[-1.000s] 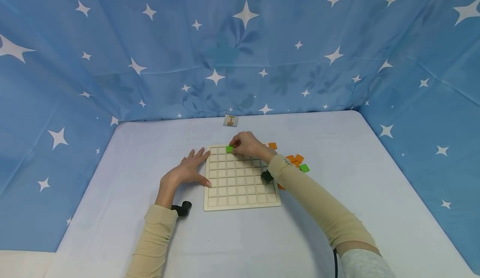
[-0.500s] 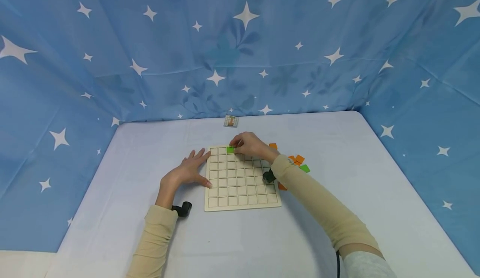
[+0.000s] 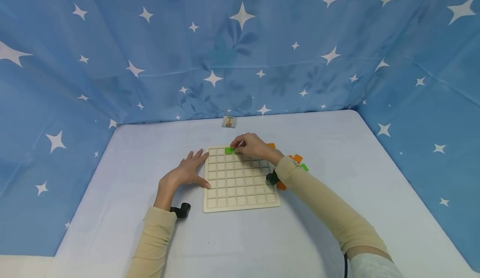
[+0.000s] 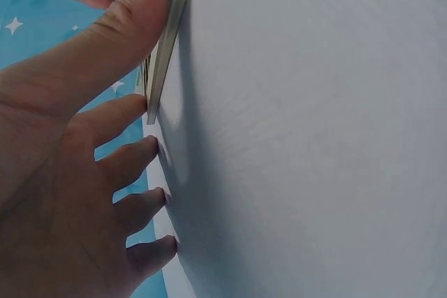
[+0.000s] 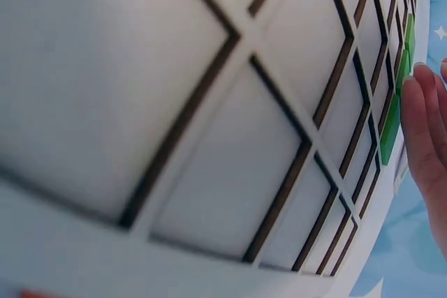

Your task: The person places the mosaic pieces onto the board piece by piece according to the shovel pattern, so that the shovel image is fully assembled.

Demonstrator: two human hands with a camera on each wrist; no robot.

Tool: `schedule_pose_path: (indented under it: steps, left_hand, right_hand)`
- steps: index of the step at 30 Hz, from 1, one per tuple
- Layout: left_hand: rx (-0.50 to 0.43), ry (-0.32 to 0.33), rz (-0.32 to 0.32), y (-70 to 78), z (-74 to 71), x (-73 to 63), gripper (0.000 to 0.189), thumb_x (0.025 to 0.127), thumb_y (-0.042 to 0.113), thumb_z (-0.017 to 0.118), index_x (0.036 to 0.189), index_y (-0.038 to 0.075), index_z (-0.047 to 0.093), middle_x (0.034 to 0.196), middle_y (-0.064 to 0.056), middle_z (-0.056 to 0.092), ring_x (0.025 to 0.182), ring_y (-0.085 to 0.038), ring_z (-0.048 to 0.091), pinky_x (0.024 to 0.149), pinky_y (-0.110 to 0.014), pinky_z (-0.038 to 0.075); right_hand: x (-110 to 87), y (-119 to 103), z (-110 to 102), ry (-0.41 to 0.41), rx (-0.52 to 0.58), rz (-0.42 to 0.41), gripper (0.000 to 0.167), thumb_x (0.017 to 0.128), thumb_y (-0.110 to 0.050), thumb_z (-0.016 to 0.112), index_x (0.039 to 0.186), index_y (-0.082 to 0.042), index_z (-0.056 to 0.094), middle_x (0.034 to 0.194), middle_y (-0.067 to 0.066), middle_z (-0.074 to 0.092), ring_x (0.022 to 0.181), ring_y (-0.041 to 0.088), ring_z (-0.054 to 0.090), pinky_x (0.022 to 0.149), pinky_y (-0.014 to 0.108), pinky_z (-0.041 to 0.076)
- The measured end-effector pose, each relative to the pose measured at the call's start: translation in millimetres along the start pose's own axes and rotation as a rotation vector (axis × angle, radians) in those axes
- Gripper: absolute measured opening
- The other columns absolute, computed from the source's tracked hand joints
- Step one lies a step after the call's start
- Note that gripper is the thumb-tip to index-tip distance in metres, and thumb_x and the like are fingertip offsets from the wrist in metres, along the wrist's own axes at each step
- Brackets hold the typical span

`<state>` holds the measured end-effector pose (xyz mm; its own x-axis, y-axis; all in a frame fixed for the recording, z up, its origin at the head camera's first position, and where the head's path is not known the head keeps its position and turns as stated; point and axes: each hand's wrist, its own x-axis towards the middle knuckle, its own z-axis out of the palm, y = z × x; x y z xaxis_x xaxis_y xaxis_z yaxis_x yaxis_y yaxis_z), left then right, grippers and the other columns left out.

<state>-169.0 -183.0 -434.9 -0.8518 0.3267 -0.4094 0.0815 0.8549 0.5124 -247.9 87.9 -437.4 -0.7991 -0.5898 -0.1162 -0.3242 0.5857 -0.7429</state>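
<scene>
A pale wooden grid board point(image 3: 226, 182) lies on the white table. Along its left edge my left hand point(image 3: 183, 170) is spread, and in the left wrist view the thumb point(image 4: 129, 22) touches the board's side. At the board's far edge, my right hand point(image 3: 252, 145) has its fingers curled and pinches a green tile point(image 5: 392, 127). Another green tile point(image 3: 228, 150) lies in the far row, just left of the fingertips. In the right wrist view the green tiles form a line by the fingers point(image 5: 422, 113); the fingers partly cover them.
To the right of the board are loose orange tiles point(image 3: 298, 158) and a green tile point(image 3: 304, 167), partly behind the right forearm. Another orange tile point(image 3: 271, 145) is near the far right corner. A small patterned card point(image 3: 229, 121) lies behind the board, before the blue star curtain point(image 3: 161, 82).
My right hand has shifted slightly right along the far row, and more green shows beside its fingertips. The left hand stays at the board's edge.
</scene>
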Motion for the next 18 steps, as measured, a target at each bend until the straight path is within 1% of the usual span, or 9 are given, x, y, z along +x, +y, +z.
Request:
schedule_pose_path:
  steps: [4,7,10,13,18]
  left_hand:
    - [-0.003,0.006,0.004,-0.5,-1.2,0.3,0.117,0.077,0.036,0.091,0.166,0.011,0.019,0.173,-0.016,0.004,0.158,-0.044,-0.006,0.127,-0.064,0.002]
    - [-0.008,0.007,0.008,-1.1,-0.3,0.5,0.118,0.076,0.035,0.092,0.166,0.010,0.020,0.173,-0.017,0.004,0.158,-0.045,-0.006,0.127,-0.065,0.003]
    - [-0.008,0.010,0.011,-1.7,1.2,-0.5,0.118,0.075,0.036,0.092,0.166,0.011,0.020,0.173,-0.017,0.004,0.158,-0.045,-0.005,0.127,-0.066,0.003]
    - [-0.008,0.015,0.017,-2.8,1.7,-1.7,0.119,0.075,0.036,0.093,0.166,0.011,0.021,0.173,-0.017,0.004,0.158,-0.045,-0.006,0.127,-0.066,0.002]
    - [-0.014,0.020,0.025,-2.6,2.2,-2.4,0.118,0.075,0.036,0.093,0.166,0.011,0.021,0.173,-0.017,0.005,0.158,-0.045,-0.006,0.127,-0.066,0.002]
  right_hand:
    - [-6.6,0,-4,-0.004,-0.010,-0.012,0.027,0.102,-0.007,0.060,0.126,-0.006,0.072,0.123,0.011,0.072,0.102,0.024,0.071,0.083,0.033,0.060]
    - [-13.2,1,-6,-0.008,-0.025,-0.009,0.026,0.102,-0.006,0.060,0.125,-0.006,0.073,0.125,0.011,0.072,0.102,0.025,0.070,0.082,0.032,0.060]
    - [-20.6,1,-9,-0.004,-0.032,-0.018,0.026,0.102,-0.006,0.061,0.124,-0.004,0.073,0.125,0.012,0.072,0.103,0.026,0.070,0.082,0.032,0.060]
    - [-27.9,2,-11,-0.002,-0.038,-0.024,0.026,0.102,-0.007,0.061,0.124,-0.002,0.072,0.125,0.012,0.072,0.106,0.027,0.069,0.085,0.033,0.060]
    - [-41.2,4,-18,-0.008,-0.032,-0.001,0.026,0.102,-0.008,0.061,0.125,-0.003,0.073,0.124,0.011,0.072,0.106,0.026,0.068,0.087,0.036,0.059]
